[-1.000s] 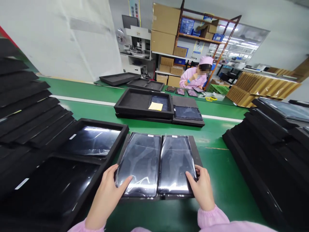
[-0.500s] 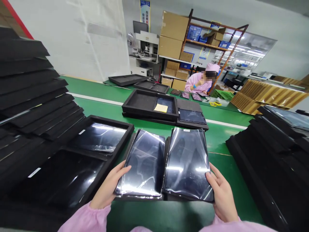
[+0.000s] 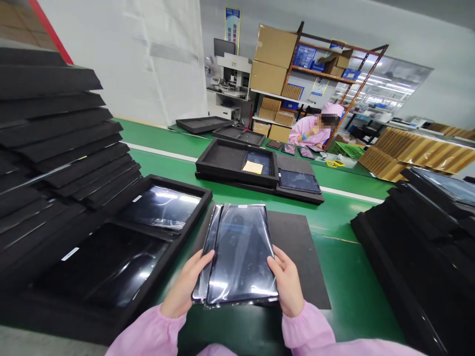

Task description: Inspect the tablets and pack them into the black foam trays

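Screens (image 3: 243,252) overlap between the left hand (image 3: 185,283) and right hand (image 3: 290,283), each gripping an outer edge; light, even pressure suits them.

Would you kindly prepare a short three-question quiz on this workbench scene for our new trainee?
1. True or false: the left hand and right hand grip the overlapping panels from opposite sides.

2. Multiple choice: what colour is the paper slip in the open black tray beyond the hands?
(a) blue
(b) yellow
(c) red

3. Fill in the blank: the large near tray on the person's left shows ____ dark panels lying in it.

Key:
1. True.
2. (b), yellow.
3. Two.
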The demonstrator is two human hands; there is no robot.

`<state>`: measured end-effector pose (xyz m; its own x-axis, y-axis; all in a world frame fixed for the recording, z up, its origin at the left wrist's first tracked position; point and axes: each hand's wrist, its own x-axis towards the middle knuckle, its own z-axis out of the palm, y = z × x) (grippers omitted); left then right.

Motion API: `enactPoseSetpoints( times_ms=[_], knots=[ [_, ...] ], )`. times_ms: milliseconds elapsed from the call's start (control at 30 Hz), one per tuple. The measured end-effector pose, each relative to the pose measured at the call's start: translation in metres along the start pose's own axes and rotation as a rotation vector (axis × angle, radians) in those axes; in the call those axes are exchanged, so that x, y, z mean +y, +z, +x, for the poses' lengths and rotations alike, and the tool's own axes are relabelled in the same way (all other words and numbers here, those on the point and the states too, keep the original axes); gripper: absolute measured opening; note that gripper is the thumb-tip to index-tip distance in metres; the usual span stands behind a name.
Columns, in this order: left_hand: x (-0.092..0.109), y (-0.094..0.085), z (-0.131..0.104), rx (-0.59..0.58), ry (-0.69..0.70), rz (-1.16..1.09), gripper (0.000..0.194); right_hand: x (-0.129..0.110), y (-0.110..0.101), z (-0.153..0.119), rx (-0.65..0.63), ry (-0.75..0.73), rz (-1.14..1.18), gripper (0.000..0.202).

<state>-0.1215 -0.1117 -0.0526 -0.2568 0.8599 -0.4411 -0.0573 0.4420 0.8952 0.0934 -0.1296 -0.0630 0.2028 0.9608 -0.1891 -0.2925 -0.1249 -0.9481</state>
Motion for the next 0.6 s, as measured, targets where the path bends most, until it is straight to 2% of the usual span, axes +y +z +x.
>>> enactPoseSetpoints(
  times_ms=[33,167,300,400,467,500,600],
  knots=[
    [-0.001,0.002,-0.001,-0.01,0.014,-0.004,0.041,0.002,0.004,0.002,0.003,-0.046,-0.056,0.06],
    [0.001,0.009,-0.008,-0.186,0.083,-0.057,0.053,0.008,0.01,0.01,0.064,-0.208,-0.221,0.051],
    [0.005,0.015,-0.011,-0.141,0.22,-0.087,0.056,0.004,0.002,0.015,0.167,-0.356,-0.342,0.035],
    [0.005,0.023,-0.007,-0.135,0.354,-0.099,0.052,-0.003,-0.003,0.023,0.212,-0.44,-0.368,0.045],
    [0.004,0.03,-0.003,-0.164,0.417,-0.117,0.051,-0.011,-0.004,0.03,0.176,-0.48,-0.342,0.059],
    [0.004,0.033,-0.001,-0.186,0.435,-0.133,0.053,-0.014,-0.005,0.035,0.145,-0.494,-0.33,0.06],
    [0.009,0.043,0.007,-0.277,0.46,-0.154,0.066,-0.025,-0.009,0.045,0.086,-0.529,-0.329,0.041]
  ],
)
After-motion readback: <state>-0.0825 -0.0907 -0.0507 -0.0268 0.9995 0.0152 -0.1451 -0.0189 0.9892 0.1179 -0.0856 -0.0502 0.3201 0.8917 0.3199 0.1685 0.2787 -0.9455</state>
